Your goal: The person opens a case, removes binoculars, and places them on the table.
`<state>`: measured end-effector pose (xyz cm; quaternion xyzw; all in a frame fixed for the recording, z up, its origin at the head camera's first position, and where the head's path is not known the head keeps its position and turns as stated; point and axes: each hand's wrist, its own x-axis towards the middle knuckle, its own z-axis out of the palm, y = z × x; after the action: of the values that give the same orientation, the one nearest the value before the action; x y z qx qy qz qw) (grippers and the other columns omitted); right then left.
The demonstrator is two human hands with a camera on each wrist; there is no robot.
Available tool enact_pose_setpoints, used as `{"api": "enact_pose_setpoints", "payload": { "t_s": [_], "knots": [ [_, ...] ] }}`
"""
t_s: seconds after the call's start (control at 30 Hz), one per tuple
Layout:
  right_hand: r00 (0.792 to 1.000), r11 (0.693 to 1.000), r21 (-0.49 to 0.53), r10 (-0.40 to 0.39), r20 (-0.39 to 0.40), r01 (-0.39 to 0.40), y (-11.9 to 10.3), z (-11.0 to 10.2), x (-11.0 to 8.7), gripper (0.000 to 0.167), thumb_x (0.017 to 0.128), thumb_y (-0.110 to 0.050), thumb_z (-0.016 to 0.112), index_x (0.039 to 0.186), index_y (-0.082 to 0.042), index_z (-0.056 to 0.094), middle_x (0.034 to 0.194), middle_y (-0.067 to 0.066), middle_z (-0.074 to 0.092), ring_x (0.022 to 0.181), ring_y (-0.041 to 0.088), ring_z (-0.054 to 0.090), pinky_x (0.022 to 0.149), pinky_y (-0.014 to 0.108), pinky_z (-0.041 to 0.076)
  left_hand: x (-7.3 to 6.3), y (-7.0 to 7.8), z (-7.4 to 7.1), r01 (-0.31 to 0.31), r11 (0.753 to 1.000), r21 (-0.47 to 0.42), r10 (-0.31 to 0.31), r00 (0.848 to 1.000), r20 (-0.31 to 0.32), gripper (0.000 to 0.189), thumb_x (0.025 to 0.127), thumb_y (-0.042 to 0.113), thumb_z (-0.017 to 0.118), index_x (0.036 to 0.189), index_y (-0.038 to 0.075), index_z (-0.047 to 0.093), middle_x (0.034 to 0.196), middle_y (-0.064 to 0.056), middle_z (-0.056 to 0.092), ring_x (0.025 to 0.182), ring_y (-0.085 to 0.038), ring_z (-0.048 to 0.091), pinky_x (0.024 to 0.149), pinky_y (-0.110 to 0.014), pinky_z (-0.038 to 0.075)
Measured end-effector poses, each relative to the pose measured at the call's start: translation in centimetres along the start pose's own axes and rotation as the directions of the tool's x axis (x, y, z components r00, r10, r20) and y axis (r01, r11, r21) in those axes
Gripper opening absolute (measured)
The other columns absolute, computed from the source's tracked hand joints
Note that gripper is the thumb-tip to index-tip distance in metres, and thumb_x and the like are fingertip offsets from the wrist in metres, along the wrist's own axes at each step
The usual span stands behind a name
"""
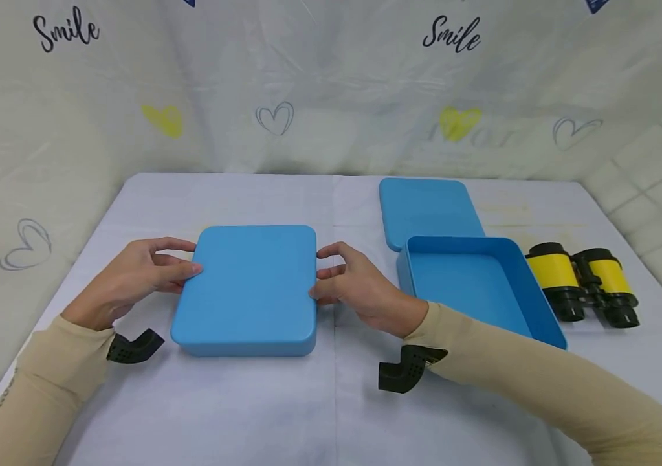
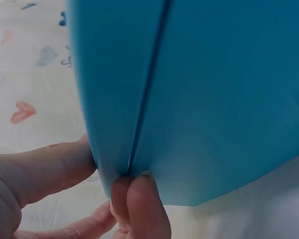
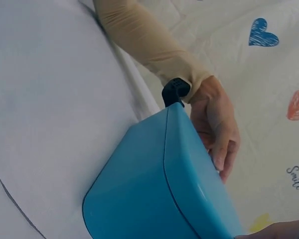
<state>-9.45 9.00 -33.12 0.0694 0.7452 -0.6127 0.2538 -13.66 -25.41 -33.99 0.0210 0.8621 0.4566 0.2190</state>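
Note:
A blue plastic box with its lid on it stands left of the table's middle. A thin seam between lid and box shows in both wrist views. My left hand grips the lid's left edge, thumb on top and fingertips at the seam in the left wrist view. At the opposite edge, my right hand holds the lid with its thumb on the rim and bent fingers against the side. Only a bit of the right thumb shows in the right wrist view.
Right of the box lies an open blue box, partly behind my right forearm. A second blue lid lies behind it. Yellow and black binoculars rest at the far right. A white cloth covers the table; a printed curtain hangs behind.

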Motion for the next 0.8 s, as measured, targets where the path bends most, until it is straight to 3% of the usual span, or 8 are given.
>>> {"api": "enact_pose_setpoints", "payload": {
  "t_s": [0.3, 0.6, 0.8],
  "knots": [
    [0.999, 0.999, 0.038, -0.007, -0.034, 0.008, 0.3, 0.31, -0.15, 0.068, 0.088, 0.0, 0.073, 0.149, -0.015, 0.044, 0.123, 0.015, 0.06, 0.093, 0.024, 0.069, 0.093, 0.037, 0.062, -0.06, -0.2, -0.05, -0.018, 1.0, -0.005, 0.018, 1.0, 0.009, 0.069, 0.095, 0.039, 0.076, 0.15, 0.009, 0.047, 0.114, -0.004, 0.073, 0.092, -0.021, 0.076, 0.084, -0.022, 0.06],
    [0.999, 0.999, 0.04, -0.012, -0.047, 0.014, 0.55, 0.27, 0.16, 0.071, 0.088, 0.0, 0.074, 0.15, -0.015, 0.044, 0.121, 0.014, 0.06, 0.095, 0.023, 0.068, 0.094, 0.037, 0.062, 0.65, -0.49, 0.12, -0.007, 0.998, -0.07, 0.01, 0.999, 0.033, 0.07, 0.097, 0.033, 0.074, 0.151, 0.0, 0.043, 0.107, 0.007, 0.072, 0.089, -0.01, 0.074, 0.083, -0.024, 0.062],
    [1.0, 0.999, 0.032, -0.011, -0.029, 0.012, 0.38, 0.05, 0.23, 0.071, 0.087, -0.001, 0.075, 0.15, -0.015, 0.044, 0.121, 0.014, 0.061, 0.095, 0.024, 0.07, 0.094, 0.038, 0.062, 0.45, -0.43, -0.04, 0.014, 0.997, -0.081, -0.012, 1.0, 0.023, 0.07, 0.096, 0.037, 0.074, 0.148, -0.001, 0.046, 0.109, 0.01, 0.072, 0.093, -0.006, 0.074, 0.085, -0.024, 0.062]
  ]
}}
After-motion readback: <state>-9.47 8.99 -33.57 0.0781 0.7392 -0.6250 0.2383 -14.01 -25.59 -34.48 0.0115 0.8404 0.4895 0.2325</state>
